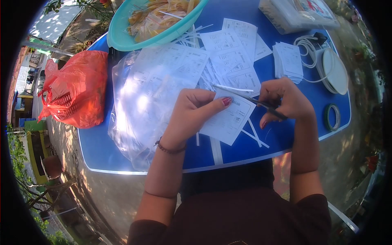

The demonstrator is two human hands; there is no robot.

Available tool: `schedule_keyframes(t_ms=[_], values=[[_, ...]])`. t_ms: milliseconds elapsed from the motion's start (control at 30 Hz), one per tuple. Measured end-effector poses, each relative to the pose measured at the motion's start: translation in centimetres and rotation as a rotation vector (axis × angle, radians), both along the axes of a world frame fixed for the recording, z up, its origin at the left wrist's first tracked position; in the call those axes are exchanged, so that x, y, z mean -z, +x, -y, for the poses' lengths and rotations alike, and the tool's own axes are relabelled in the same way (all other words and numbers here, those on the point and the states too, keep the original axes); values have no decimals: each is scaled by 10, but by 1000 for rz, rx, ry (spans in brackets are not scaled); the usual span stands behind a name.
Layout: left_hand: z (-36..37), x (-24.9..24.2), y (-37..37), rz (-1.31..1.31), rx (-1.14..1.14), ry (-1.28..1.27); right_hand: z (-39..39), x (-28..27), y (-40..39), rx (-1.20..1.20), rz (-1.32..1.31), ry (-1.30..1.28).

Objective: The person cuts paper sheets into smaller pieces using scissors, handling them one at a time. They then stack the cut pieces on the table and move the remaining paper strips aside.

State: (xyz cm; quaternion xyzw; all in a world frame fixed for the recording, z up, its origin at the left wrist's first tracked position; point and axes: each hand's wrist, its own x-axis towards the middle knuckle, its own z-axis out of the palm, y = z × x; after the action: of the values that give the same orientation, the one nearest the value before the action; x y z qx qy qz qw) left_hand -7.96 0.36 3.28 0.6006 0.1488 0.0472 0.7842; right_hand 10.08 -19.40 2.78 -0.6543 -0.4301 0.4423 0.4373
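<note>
My left hand (200, 112) pinches a printed white paper card (229, 122) between thumb and fingers, above the blue table. Scissors (249, 99) are gripped in my right hand (286, 100), their blades lying along the card's upper edge. A thin white strip (234, 88) runs beside the blades at that edge. Behind the card lie printed sheets (230, 51), partly overlapping, with loose cut strips (257, 136) around them. A stack of small printed cards (288, 61) sits beyond my right hand.
The blue table (281, 141) also bears a clear plastic bag (136, 130), a red plastic bag (83, 90), a teal basin (118, 32) of packets, a clear plastic box (292, 20), a white round device (335, 71) with a cable, and a tape roll (332, 117) near the right edge.
</note>
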Motion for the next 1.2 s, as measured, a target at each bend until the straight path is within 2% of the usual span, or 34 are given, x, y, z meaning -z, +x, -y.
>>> schedule_keyframes(t_ms=[167,267,367,567,867,967,1200], values=[[0,3,0,11,-21,-12,0,0,2,33,-63,65],[-1,9,1,32,-45,-5,-2,4,4,77,29,176],[-1,12,3,29,-63,4,-7,13,0,154,-24,337],[-4,15,5,6,-13,10,-16,16,-12,243,-18,426],[-5,16,6,-48,36,-61,-18,18,-13,305,-48,429],[2,25,9,80,-21,35,-16,14,-11,349,-24,388],[-4,27,9,32,6,50,-17,14,-11,434,-69,390]])
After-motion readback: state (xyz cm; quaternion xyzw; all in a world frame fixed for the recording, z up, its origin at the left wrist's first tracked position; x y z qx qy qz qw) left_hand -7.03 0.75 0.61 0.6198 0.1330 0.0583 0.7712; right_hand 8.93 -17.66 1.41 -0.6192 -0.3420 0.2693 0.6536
